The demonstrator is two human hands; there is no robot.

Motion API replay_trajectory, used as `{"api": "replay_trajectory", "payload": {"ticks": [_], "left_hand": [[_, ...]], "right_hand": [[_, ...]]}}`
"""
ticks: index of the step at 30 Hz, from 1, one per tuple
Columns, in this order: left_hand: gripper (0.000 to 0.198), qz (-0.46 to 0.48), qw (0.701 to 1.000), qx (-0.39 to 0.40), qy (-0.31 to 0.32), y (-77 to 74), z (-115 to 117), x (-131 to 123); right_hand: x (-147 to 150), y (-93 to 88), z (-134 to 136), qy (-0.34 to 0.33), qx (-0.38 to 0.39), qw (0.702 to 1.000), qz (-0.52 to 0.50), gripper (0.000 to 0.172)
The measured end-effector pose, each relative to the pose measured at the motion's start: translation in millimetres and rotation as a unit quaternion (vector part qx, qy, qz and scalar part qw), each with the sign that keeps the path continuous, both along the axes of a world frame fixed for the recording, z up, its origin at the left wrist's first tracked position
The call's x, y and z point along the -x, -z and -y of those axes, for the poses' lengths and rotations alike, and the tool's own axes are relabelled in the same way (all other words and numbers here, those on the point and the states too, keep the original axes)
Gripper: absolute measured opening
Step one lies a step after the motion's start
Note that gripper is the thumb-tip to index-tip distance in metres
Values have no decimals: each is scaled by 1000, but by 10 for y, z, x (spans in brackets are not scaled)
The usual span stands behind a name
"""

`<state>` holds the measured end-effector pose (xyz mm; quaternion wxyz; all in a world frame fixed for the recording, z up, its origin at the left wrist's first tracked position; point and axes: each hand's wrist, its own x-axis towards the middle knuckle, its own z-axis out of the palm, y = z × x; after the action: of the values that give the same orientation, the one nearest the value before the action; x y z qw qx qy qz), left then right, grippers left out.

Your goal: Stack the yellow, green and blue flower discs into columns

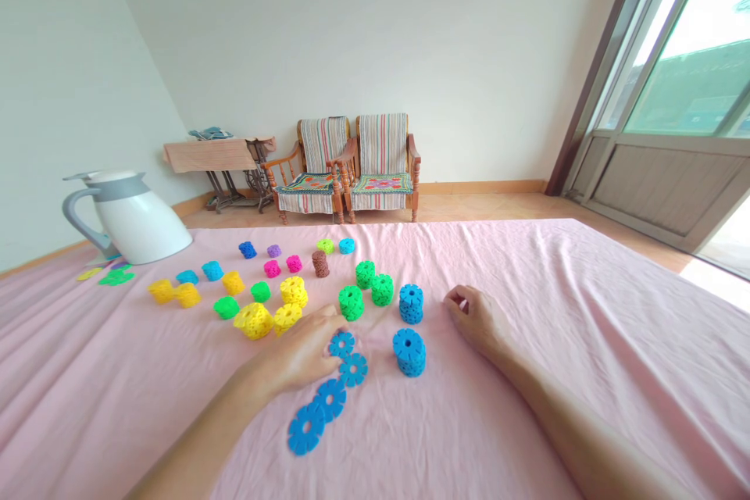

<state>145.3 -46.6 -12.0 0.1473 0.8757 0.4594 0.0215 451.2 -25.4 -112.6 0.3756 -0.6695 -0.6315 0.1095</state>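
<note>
My left hand (308,348) pinches a blue notched plastic disc (341,344), a snowflake building piece, at the end of a loose row. More blue discs (331,400) overlap below it and run down to the lowest blue disc (306,428). My right hand (477,319) rests curled on the cloth with nothing visible in its fingers. Left of it stand a far blue stack (411,304) and a nearer blue stack (408,351). Three green stacks (365,275) are grouped above my left hand. Yellow stacks (254,321) stand just to its left.
A pink cloth (498,437) covers the table. Farther back are small stacks of pink (294,263), brown (320,264), purple and other colours. A white jug (141,219) stands at the left, beside loose green discs (116,277). Two wooden armchairs (383,144) are beyond the table.
</note>
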Motion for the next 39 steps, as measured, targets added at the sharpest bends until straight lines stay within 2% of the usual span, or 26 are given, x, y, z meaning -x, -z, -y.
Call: {"api": "replay_trajectory", "payload": {"ticks": [12, 20, 30, 36, 39], "left_hand": [[23, 3, 1000, -16, -16, 101, -19, 6], [28, 29, 999, 4, -31, 135, -27, 24], [24, 48, 998, -5, -27, 126, 11, 43], [28, 109, 993, -27, -45, 10, 15, 34], [27, 148, 988, -33, -10, -113, 67, -88]], "right_hand": [[-3, -2, 6, -1, 0, 1000, 2, 16], [-14, 45, -18, -1, 2, 1000, -2, 16], [-14, 46, -8, -4, -1, 1000, 1, 18], [-9, 20, 10, -6, 0, 1000, 1, 18], [-4, 13, 17, -5, 3, 1000, 1, 17]]}}
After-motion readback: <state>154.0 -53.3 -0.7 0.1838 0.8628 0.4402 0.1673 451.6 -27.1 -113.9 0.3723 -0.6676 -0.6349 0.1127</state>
